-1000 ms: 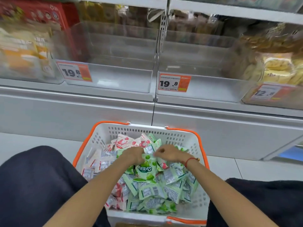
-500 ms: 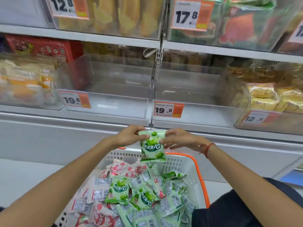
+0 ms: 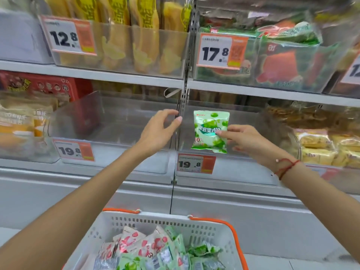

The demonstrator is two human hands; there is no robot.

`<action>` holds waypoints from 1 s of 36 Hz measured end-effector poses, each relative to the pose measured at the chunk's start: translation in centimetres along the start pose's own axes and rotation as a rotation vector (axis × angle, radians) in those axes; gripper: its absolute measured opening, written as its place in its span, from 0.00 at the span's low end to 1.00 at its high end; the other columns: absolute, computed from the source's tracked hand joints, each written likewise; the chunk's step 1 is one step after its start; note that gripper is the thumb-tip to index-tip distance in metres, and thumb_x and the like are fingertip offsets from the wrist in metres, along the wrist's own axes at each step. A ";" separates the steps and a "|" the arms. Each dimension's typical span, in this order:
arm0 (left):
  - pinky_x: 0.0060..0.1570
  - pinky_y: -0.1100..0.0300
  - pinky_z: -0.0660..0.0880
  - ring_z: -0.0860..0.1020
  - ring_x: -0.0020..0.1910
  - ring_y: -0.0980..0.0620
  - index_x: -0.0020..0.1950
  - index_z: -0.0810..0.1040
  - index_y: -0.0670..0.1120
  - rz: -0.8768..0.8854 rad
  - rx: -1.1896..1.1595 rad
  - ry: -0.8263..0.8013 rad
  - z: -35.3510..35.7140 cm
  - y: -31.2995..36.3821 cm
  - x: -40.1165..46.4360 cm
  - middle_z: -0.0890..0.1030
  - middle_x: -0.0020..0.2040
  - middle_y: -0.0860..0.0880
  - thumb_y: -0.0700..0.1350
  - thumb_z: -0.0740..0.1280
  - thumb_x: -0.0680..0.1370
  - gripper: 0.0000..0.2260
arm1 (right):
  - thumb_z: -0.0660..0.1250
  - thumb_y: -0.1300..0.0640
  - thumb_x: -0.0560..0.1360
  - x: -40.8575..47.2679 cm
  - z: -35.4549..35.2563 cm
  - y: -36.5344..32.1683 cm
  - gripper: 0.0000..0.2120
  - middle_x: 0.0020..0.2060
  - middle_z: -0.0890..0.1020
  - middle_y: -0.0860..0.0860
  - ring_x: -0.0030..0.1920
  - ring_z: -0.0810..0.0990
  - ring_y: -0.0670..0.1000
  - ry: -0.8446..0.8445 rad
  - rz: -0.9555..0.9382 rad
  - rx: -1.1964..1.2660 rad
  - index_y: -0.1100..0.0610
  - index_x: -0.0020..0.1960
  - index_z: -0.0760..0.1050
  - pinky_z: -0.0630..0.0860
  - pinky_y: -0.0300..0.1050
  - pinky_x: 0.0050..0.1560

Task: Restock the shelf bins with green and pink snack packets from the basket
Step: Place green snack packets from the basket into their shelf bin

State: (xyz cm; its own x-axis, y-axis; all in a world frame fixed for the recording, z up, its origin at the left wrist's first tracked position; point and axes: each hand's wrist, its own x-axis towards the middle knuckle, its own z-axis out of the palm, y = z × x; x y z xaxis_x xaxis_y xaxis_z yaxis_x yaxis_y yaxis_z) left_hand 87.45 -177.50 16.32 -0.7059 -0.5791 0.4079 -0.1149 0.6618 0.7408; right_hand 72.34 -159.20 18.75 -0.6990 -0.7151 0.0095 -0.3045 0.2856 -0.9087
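The basket [image 3: 220, 228] is cut off by the bottom edge of the frame, so most of its packets [image 3: 155, 250] are out of sight. The right hand [image 3: 247, 141] covers the right side of the green packet [image 3: 210, 131]. Goods at the far left [image 3: 17, 121] and upper right [image 3: 288, 32] are too blurred to read. A price tag [image 3: 352, 71] at the right edge is cut off.

Green snack packet [image 3: 211, 131] upright before clear right bin [image 3: 229, 172]; white basket [image 3: 155, 225] below holds green and pink packets [image 3: 140, 244].
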 end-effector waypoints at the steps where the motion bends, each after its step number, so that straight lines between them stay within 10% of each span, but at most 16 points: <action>1: 0.65 0.53 0.68 0.69 0.67 0.54 0.70 0.68 0.51 -0.008 0.078 -0.008 0.1 -0.4 0.6 0.70 0.69 0.52 0.56 0.61 0.80 0.20 | 0.72 0.51 0.72 0.9 -0.4 -0.1 0.07 0.42 0.83 0.49 0.38 0.75 0.44 0.020 0.021 0.003 0.55 0.45 0.81 0.71 0.34 0.33; 14: 0.70 0.44 0.61 0.68 0.68 0.57 0.75 0.58 0.59 -0.182 -0.128 -0.199 2.0 -3.7 1.6 0.67 0.64 0.63 0.68 0.61 0.71 0.35 | 0.72 0.56 0.73 13.0 1.6 2.2 0.14 0.53 0.82 0.57 0.46 0.78 0.50 0.101 0.145 -0.170 0.62 0.54 0.78 0.74 0.36 0.38; 22: 0.58 0.62 0.67 0.67 0.58 0.66 0.74 0.58 0.58 -0.155 -0.287 -0.310 1.4 -3.8 2.3 0.63 0.68 0.63 0.54 0.64 0.77 0.27 | 0.71 0.54 0.73 19.4 5.2 4.1 0.12 0.52 0.81 0.56 0.45 0.79 0.50 0.079 0.157 -0.289 0.61 0.52 0.76 0.75 0.35 0.35; 26: 0.59 0.61 0.70 0.68 0.55 0.72 0.73 0.61 0.59 -0.147 -0.307 -0.301 1.4 -4.3 2.4 0.66 0.68 0.64 0.54 0.66 0.76 0.27 | 0.72 0.57 0.73 21.8 6.9 5.0 0.14 0.54 0.82 0.59 0.50 0.82 0.55 0.075 0.123 -0.314 0.65 0.53 0.77 0.80 0.46 0.51; 36: 0.66 0.48 0.69 0.66 0.62 0.74 0.67 0.62 0.70 -0.150 -0.293 -0.282 1.6 -4.9 2.3 0.67 0.64 0.74 0.67 0.63 0.66 0.30 | 0.69 0.41 0.72 23.9 8.2 7.3 0.25 0.52 0.81 0.56 0.52 0.80 0.57 0.327 -0.023 -0.713 0.61 0.56 0.75 0.74 0.46 0.46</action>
State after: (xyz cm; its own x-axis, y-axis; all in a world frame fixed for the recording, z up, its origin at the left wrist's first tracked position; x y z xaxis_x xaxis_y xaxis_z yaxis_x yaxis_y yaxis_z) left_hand 85.24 -181.31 12.78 -0.8647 -0.4787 0.1521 -0.0565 0.3936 0.9176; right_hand 58.76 -179.43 8.92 -0.8086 -0.5333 0.2485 -0.5861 0.6928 -0.4202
